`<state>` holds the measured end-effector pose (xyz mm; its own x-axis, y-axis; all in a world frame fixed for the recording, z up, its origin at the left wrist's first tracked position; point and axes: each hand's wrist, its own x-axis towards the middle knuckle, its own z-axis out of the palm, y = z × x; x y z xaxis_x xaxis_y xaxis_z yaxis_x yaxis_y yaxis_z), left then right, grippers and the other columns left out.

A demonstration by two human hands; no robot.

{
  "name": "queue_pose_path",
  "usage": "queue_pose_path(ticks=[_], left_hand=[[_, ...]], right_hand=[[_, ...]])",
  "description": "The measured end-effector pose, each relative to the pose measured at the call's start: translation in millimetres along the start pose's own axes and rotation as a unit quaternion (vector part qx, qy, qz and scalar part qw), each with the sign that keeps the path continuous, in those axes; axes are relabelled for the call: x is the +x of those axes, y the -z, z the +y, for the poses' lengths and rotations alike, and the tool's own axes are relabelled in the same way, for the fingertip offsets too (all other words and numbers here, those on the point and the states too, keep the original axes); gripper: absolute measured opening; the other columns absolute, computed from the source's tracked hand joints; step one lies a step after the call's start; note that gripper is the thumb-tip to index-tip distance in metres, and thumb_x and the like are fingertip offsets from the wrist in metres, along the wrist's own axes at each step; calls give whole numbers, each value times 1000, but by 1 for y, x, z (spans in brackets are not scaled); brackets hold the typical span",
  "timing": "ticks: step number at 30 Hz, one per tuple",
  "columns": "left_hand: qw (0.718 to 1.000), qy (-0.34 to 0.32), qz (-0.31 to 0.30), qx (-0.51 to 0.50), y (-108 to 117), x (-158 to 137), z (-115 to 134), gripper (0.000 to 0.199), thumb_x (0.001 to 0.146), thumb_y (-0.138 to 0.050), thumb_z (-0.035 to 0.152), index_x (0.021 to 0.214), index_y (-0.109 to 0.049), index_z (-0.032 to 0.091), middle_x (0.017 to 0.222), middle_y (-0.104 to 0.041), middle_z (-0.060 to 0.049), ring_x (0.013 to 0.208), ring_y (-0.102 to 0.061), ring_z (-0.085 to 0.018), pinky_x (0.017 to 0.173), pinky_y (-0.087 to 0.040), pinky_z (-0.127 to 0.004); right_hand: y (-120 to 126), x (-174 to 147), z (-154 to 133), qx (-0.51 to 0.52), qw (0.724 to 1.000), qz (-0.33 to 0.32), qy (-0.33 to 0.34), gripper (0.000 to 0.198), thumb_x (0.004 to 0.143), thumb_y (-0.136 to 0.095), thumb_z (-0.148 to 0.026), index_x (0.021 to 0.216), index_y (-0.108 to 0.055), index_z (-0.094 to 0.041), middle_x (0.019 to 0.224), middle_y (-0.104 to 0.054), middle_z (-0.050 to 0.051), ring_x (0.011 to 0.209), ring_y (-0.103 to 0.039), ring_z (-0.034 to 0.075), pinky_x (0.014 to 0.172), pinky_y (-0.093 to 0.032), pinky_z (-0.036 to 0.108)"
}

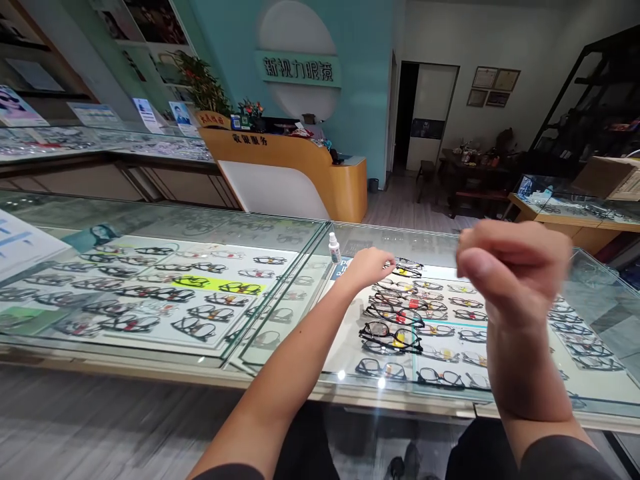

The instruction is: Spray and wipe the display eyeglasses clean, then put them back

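Note:
My left hand reaches over the glass counter with its fingers curled closed. Its fingertips are right beside a pair of dark-framed eyeglasses; whether they grip it is hidden. Several more eyeglasses run in a column toward me on the glass, the nearest a black pair with a yellow tag. Raised above the counter at the right, my right hand makes a fist, thumb against the bent fingers, and nothing shows in it. A small white bottle stands upright just left of my left hand.
Under the glass of the display counter lie rows of eyeglasses. A second case joins it at the left, with a white sheet on top. Beyond stand a wooden reception desk and, far right, a cardboard box on another case.

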<state>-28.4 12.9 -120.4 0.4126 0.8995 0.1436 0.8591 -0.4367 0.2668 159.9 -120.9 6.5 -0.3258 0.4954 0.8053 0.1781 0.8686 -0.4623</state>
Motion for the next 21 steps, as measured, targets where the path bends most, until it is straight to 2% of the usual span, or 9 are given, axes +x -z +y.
queue_pose_path(ticks=[3, 7, 10, 13, 17, 19, 21], left_hand=[[1000, -19, 1, -9, -5, 2, -2, 28, 95, -59, 31, 104, -84, 22, 99, -83, -9, 94, -75, -29, 77, -50, -34], [999, -40, -17, 14, -7, 3, -2, 29, 95, -59, 33, 106, -84, 25, 98, -84, -6, 96, -75, -27, 78, -49, -32], [996, -63, -65, 16, -10, 3, -1, 24, 91, -67, 35, 104, -85, 26, 103, -84, -6, 99, -75, -26, 76, -47, -30], [993, -68, -93, 5, -17, 6, -3, 21, 90, -70, 31, 101, -86, 26, 102, -84, -7, 98, -75, -27, 74, -45, -31], [992, -76, -102, -15, -20, 8, -12, 17, 91, -69, 26, 94, -86, 26, 98, -84, -5, 91, -74, -24, 75, -44, -30], [991, -81, -73, -80, -17, 8, -15, 16, 89, -69, 28, 89, -85, 25, 94, -82, -4, 87, -71, -22, 76, -45, -30], [977, -76, 13, -197, -13, 6, -13, 15, 86, -71, 33, 84, -82, 23, 89, -79, -4, 82, -67, -20, 76, -46, -30]], right_hand=[[-7, 2, 37, 8, 997, -33, -74, 50, 90, -75, -59, 65, -54, -21, 60, -46, -4, 56, -37, 10, 53, -26, 29], [-14, -27, 99, -5, 976, -19, -216, 68, 93, -63, -65, 48, -32, -23, 48, -24, -6, 50, -22, 8, 53, -17, 30], [-15, -53, 129, -12, 958, -8, -287, 66, 90, -61, -63, 48, -29, -24, 48, -23, -6, 49, -20, 8, 53, -16, 31], [-13, -65, 141, -35, 954, 10, -298, 61, 90, -60, -58, 49, -31, -24, 49, -23, -6, 50, -22, 8, 54, -17, 31], [-6, -62, 145, -58, 953, 33, -295, 59, 89, -59, -57, 49, -31, -24, 49, -24, -5, 50, -22, 9, 55, -19, 31], [-2, -60, 147, -72, 951, 74, -291, 59, 90, -59, -58, 49, -32, -24, 49, -25, -5, 51, -24, 10, 56, -21, 32], [1, -59, 147, -78, 947, 118, -288, 58, 90, -60, -59, 49, -37, -24, 50, -30, -4, 52, -28, 11, 56, -24, 32]])
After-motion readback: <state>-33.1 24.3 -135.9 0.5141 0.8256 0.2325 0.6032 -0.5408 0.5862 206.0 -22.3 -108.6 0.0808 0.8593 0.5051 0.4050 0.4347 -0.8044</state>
